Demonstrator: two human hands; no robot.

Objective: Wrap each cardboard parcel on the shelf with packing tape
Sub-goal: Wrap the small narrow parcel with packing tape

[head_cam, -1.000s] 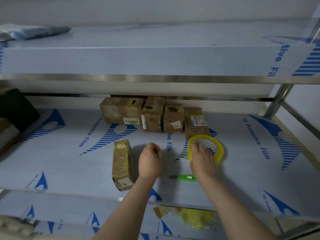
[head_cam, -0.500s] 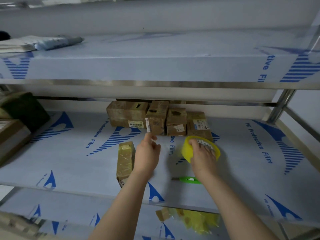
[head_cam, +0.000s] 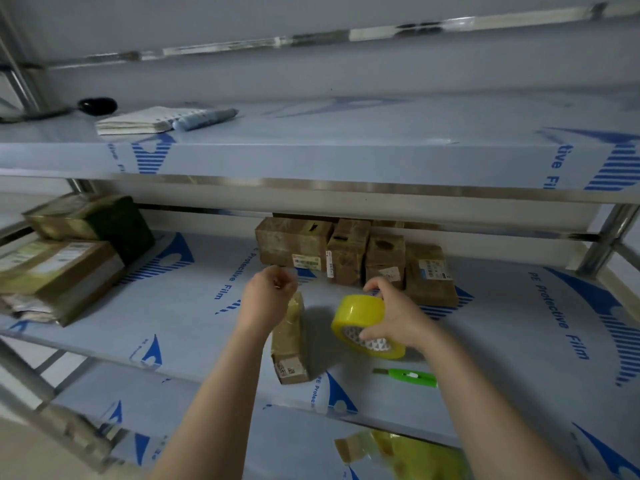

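- Lifting tape roll (head_cam: 360, 311) off shelf (head_cam: 173, 323) now, right hand (head_cam: 398, 317) gripping it, tilted.
- Left hand (head_cam: 268, 296) is rising, fingers curled; possibly pinching tape, can't tell.

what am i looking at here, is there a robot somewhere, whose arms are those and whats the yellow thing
There is no robot here. These are a person's two bare arms, filmed by one camera worn on the head, looking forward and down at a metal shelf covered in protective film. The right hand grips a yellow tape roll. The left hand is curled above a small parcel; whether it pinches a tape end I cannot tell. A green cutter lies near the front edge. A row of parcels stands at the back.
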